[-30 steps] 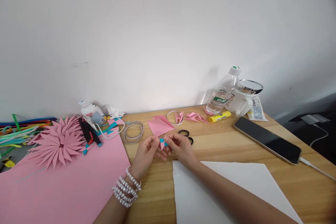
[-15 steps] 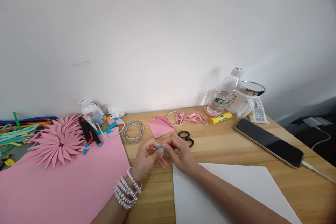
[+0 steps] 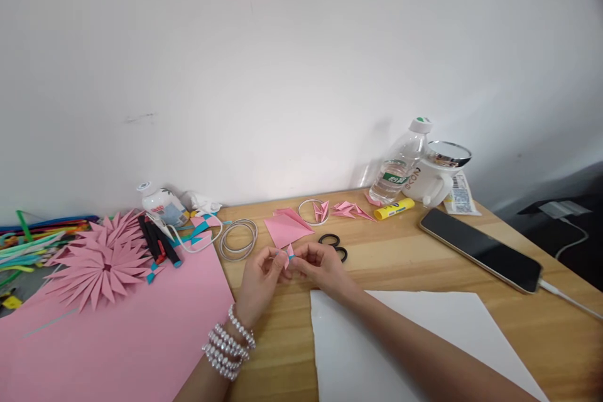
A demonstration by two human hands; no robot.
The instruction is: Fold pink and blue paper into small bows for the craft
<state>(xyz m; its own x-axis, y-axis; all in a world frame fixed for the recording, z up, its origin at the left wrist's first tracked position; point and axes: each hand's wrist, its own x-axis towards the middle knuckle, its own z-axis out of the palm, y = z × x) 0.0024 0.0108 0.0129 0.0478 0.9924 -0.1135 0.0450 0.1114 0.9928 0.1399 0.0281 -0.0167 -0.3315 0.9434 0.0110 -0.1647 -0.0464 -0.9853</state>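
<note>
Near the middle of the wooden table, my left hand (image 3: 262,274) and my right hand (image 3: 322,266) pinch a small folded pink and blue paper piece (image 3: 289,255) between their fingertips. The hands almost touch. Pearl bracelets circle my left wrist. Just behind the hands lies a stack of pink paper (image 3: 286,228). Black-handled scissors (image 3: 340,250) rest beside my right hand, partly hidden by it. A white sheet (image 3: 405,345) lies under my right forearm.
Pink paper stars (image 3: 106,267), markers (image 3: 160,242) and a large pink sheet (image 3: 122,352) lie left. Coiled rings (image 3: 239,240), folded pink pieces (image 3: 346,209) and a glue stick (image 3: 394,209) are behind. A bottle (image 3: 396,169), mug (image 3: 431,182) and phone (image 3: 480,250) stand or lie right.
The small paper piece has turned in my fingers, and its pink points now show above and below the blue part. My hands stay close together; the view has shifted slightly.
</note>
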